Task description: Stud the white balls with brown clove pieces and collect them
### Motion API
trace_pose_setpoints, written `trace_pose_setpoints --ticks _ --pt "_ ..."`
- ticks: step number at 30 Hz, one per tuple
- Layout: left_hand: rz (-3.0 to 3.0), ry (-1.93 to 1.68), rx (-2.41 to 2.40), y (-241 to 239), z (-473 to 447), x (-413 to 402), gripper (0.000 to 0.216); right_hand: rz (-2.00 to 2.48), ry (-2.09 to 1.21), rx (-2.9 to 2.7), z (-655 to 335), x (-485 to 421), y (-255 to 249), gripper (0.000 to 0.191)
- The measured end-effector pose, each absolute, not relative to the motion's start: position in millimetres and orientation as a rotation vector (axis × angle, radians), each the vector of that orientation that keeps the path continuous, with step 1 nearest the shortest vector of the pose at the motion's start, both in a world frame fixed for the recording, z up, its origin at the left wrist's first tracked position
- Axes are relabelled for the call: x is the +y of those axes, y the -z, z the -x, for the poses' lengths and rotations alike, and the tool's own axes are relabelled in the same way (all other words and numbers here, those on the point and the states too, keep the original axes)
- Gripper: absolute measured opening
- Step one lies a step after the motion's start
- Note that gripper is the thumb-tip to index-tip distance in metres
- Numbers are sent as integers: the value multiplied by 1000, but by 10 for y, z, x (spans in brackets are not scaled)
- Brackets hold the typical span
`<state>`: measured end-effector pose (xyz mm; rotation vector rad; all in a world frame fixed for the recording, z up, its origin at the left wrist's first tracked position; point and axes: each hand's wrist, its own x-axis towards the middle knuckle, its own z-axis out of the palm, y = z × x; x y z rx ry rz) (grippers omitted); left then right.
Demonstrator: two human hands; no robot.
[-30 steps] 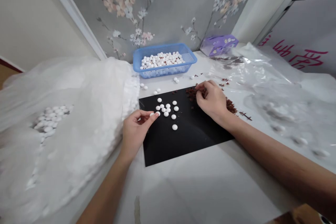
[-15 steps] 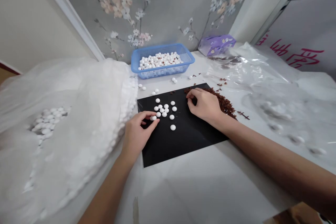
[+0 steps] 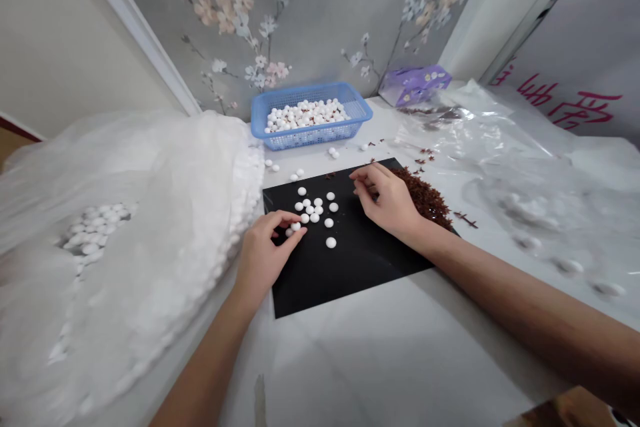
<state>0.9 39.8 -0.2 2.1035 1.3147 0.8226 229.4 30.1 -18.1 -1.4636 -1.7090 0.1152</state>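
My left hand (image 3: pixel 265 250) is closed in a pinch on a small white ball (image 3: pixel 296 227) over the left part of a black mat (image 3: pixel 350 253). Another ball shows beneath its fingers. Just right of it, several loose white balls (image 3: pixel 315 217) lie on the mat. My right hand (image 3: pixel 390 203) hovers over the mat's far right part with thumb and fingers drawn together; whatever they hold, if anything, is too small or hidden to see. Beside that hand is a heap of small brown star-shaped pieces (image 3: pixel 425 197), partly behind the wrist.
A blue basket (image 3: pixel 315 137) of white balls with some brown bits stands against the wall. On the left bulges a large clear bag (image 3: pixel 165 213) of white balls. Clear plastic bags (image 3: pixel 540 207) and a purple pack (image 3: pixel 420 83) lie on the right. A few stray balls and stars dot the table.
My right hand has moved slightly left, away from the brown heap. My left hand stays pinched on the ball, and a second ball now shows under its fingers. The view has shifted a little.
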Motion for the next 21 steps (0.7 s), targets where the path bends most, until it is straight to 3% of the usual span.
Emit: trace_pose_setpoints --ticks 16,21 --pt "-2351 -781 1476 6 -2 395 33 1365 -180 -1753 -2309 329 218 16" --pt "-2397 -665 1505 4 -4 368 26 1388 -131 -1742 -2314 325 201 16"
